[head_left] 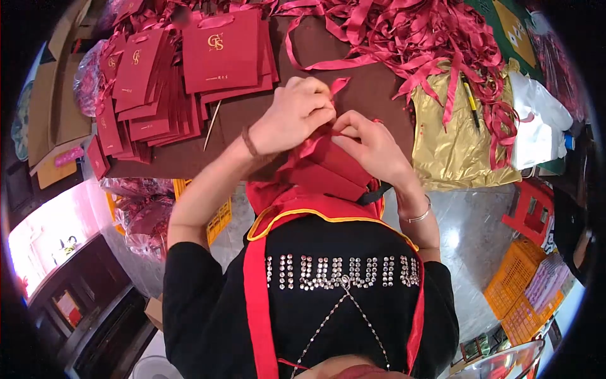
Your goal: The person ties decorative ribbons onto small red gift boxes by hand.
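Observation:
My left hand (295, 115) is closed, with thumb and fingers pinched together on a red ribbon (339, 85) whose loose end sticks up past the fingertips. Close beside it, my right hand (375, 144) is also closed, pinching at the same ribbon; the exact spot between the fingertips is hidden. Below both hands, a red paper bag (338, 165) lies tilted at the table's front edge, against the red apron (315, 205). Part of the bag is covered by my hands.
Stacked red gift bags (221, 60) with gold lettering stand at the left of the brown table (246, 136). A heap of red ribbons (416, 38) fills the back right. A gold plastic sheet (448, 155) carries a yellow-black pen (471, 104). Orange crates (514, 278) sit on the floor.

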Demonstrator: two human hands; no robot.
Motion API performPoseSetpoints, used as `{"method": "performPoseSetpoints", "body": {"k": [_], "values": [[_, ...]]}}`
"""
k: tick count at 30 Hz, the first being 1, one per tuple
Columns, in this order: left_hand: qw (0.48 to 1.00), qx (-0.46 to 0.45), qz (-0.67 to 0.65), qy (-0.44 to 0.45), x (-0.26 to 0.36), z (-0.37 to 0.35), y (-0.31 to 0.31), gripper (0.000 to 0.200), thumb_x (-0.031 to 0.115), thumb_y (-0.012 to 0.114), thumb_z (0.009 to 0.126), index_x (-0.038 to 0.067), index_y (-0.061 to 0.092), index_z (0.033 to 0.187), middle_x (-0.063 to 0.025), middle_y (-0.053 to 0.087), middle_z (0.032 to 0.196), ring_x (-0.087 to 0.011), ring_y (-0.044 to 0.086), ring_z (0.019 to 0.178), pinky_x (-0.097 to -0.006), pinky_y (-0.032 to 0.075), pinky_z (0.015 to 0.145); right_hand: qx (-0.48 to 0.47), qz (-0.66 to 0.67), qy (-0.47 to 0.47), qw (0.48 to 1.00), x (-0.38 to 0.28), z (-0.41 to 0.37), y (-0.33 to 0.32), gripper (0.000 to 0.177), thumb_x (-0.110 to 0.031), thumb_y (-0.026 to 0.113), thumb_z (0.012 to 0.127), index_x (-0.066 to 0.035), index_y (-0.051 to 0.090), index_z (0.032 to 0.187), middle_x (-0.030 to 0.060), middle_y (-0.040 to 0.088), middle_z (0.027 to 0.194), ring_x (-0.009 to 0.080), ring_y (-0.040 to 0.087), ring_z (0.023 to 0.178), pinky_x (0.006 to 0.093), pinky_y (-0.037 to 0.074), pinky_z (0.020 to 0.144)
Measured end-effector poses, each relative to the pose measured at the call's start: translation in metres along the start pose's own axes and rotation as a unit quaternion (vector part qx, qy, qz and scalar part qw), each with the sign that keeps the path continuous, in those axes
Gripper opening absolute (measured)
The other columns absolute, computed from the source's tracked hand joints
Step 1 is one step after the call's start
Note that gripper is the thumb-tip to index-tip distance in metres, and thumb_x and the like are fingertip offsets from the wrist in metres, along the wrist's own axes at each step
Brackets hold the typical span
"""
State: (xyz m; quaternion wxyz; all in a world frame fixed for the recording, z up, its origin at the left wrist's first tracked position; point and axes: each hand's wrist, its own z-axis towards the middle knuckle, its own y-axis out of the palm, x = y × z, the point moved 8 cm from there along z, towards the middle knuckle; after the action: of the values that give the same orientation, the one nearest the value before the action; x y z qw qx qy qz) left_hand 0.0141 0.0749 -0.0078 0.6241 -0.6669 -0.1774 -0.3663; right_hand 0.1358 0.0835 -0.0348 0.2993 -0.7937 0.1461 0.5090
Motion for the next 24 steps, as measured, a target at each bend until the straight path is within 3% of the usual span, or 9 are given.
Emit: {"method": "performPoseSetpoints", "body": {"k": [1,3,6,8,10,11,17,19,24], "values": [[1.0,0.001,0.002,-0.002,-0.005,0.004,-0.004,0.012,0.015,0.057,0.083,0.006,0.063,0.088,-0.0086,0.058,0.101,-0.0279,0.049,0.1,-0.0373,0.038,0.087,0.011,-0.023,-0.006,1.0,-0.004,-0.001,0.0,0.017,-0.011,0.059,0.084,-0.003,0.054,0.098,0.0113,0.067,0.084,0.0178,0.065,0.078,0.0294,0.048,0.07],[0.982,-0.191,0.007,-0.01,-0.013,0.006,0.019,0.02,0.022,0.053,0.084,0.009,0.065,0.09,-0.0095,0.055,0.116,-0.029,0.044,0.113,-0.0404,0.035,0.094,0.019,-0.045,-0.021,0.999,-0.009,-0.004,0.003,0.016,-0.011,0.06,0.084,-0.003,0.054,0.097,0.012,0.067,0.084,0.0214,0.066,0.078,0.0311,0.049,0.068],[0.933,-0.342,0.093,-0.058,-0.001,0.015,0.021,0.027,0.029,0.05,0.083,0.011,0.068,0.091,-0.01,0.049,0.128,-0.0298,0.035,0.124,-0.0446,0.031,0.098,0.036,-0.081,-0.036,0.995,-0.017,-0.008,0.003,0.015,-0.013,0.061,0.084,-0.004,0.055,0.095,0.0125,0.067,0.083,0.0258,0.066,0.077,0.0335,0.049,0.066],[0.924,-0.366,0.098,-0.056,-0.017,0.02,0.03,0.031,0.033,0.049,0.081,0.012,0.069,0.093,-0.0095,0.047,0.132,-0.0284,0.032,0.128,-0.0485,0.031,0.097,0.04,-0.097,-0.04,0.994,-0.02,-0.011,0.003,0.015,-0.013,0.061,0.083,-0.005,0.055,0.094,0.0124,0.067,0.083,0.0267,0.066,0.077,0.0344,0.049,0.066],[0.892,-0.444,0.069,0.053,0.0,0.018,0.039,0.03,0.03,0.05,0.079,0.011,0.068,0.093,-0.0104,0.046,0.133,-0.0266,0.032,0.128,-0.0486,0.032,0.096,0.051,-0.082,-0.056,0.994,-0.023,-0.013,0.0,0.014,-0.014,0.061,0.084,-0.005,0.056,0.094,0.0124,0.067,0.08,0.0266,0.066,0.077,0.0338,0.049,0.066],[0.895,-0.444,0.039,-0.032,-0.007,0.02,0.039,0.031,0.029,0.052,0.077,0.007,0.068,0.091,-0.013,0.049,0.129,-0.0279,0.038,0.124,-0.0464,0.035,0.095,0.051,-0.083,-0.057,0.994,-0.022,-0.014,0.0,0.014,-0.014,0.061,0.084,-0.005,0.056,0.094,0.0124,0.067,0.08,0.0266,0.066,0.077,0.0339,0.049,0.066],[0.91,-0.4,-0.089,-0.062,-0.027,0.021,0.061,0.022,0.016,0.056,0.073,-0.002,0.065,0.081,-0.0203,0.057,0.113,-0.0352,0.052,0.107,-0.0406,0.041,0.089,0.031,-0.083,-0.07,0.994,-0.018,-0.013,0.0,0.019,-0.013,0.06,0.084,-0.004,0.06,0.101,0.0125,0.067,0.079,0.0255,0.065,0.073,0.0317,0.048,0.064],[0.932,-0.345,-0.09,-0.06,-0.026,0.019,0.057,0.02,0.014,0.055,0.073,-0.002,0.065,0.08,-0.0207,0.057,0.111,-0.035,0.052,0.107,-0.0407,0.042,0.088,0.046,-0.039,-0.089,0.994,-0.015,-0.013,-0.001,0.021,-0.019,0.058,0.084,-0.01,0.064,0.101,0.0149,0.065,0.078,0.0329,0.063,0.074,0.041,0.048,0.067],[0.956,-0.274,-0.093,-0.054,-0.038,0.024,0.061,0.018,0.016,0.056,0.077,0.0,0.065,0.077,-0.0199,0.059,0.105,-0.0336,0.05,0.109,-0.0403,0.041,0.089,0.013,-0.066,-0.119,0.991,-0.021,-0.013,0.001,0.022,-0.016,0.06,0.083,-0.009,0.065,0.103,0.0146,0.064,0.076,0.0287,0.061,0.069,0.0365,0.047,0.064]]}}
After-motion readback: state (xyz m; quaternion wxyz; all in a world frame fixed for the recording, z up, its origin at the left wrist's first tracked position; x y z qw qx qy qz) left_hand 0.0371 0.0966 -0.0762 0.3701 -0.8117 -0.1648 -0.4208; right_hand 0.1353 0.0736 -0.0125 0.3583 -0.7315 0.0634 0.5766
